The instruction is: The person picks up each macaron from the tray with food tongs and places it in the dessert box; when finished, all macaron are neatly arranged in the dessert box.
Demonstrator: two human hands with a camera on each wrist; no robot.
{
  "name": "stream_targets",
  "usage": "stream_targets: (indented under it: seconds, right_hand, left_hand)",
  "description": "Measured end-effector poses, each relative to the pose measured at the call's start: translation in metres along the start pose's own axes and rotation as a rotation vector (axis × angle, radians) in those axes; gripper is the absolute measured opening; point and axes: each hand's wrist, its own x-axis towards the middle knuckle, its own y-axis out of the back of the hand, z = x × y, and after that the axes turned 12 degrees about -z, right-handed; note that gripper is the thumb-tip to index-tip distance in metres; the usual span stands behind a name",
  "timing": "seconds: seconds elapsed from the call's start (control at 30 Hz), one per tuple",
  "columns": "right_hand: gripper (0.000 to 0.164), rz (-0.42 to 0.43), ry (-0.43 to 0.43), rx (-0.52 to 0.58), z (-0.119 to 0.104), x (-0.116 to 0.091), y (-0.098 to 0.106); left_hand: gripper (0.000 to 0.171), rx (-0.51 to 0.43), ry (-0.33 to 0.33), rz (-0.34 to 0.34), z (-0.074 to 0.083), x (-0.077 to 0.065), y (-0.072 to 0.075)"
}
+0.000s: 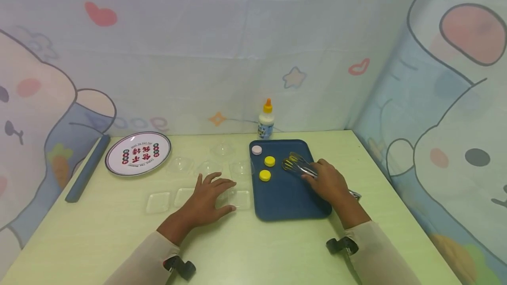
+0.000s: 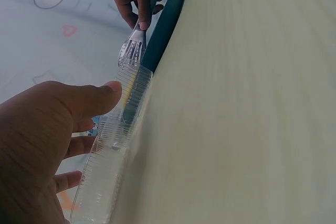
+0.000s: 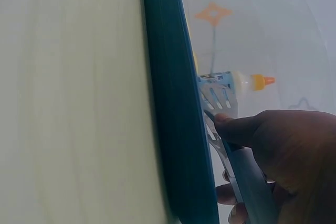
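Head view: the right hand (image 1: 328,181) grips metal tongs (image 1: 306,170), heads over the blue tray (image 1: 293,206), beside 2 yellow discs (image 1: 265,175); the left hand (image 1: 210,199) spreads its fingers loosely among clear containers (image 1: 158,202). Left wrist view: its thumb lies by 1 container, contact unclear. Right wrist view: the tongs sit between thumb and fingers, a bottle (image 3: 236,81) beyond

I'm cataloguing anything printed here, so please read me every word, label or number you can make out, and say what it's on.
White, dark-rimmed ceramic-looking plate: red Chinese characters, seemingly "我", "待", "不"; a fourth is unclear, and the surrounding print is too small.
White plastic bottle with orange tip: label too blurred to read.
Pale cartoon-print backdrop: faint lettering, perhaps "good" backwards.
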Motion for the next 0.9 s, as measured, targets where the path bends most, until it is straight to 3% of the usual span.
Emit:
stream_targets:
  seconds: [0.6,0.9]
  right_hand:
    - [0.051,0.006,0.016,-0.009,0.0047,0.0022,-0.0019]
    - [0.048,0.086,0.052,-0.007,0.0032,0.0000,-0.0028]
  left_hand:
    - [0.062,-0.003,0.001,0.008,-0.0030,0.0001,-0.0019]
    - [0.063,-0.003,0.005,0.002,-0.0038,0.0003,-0.0022]
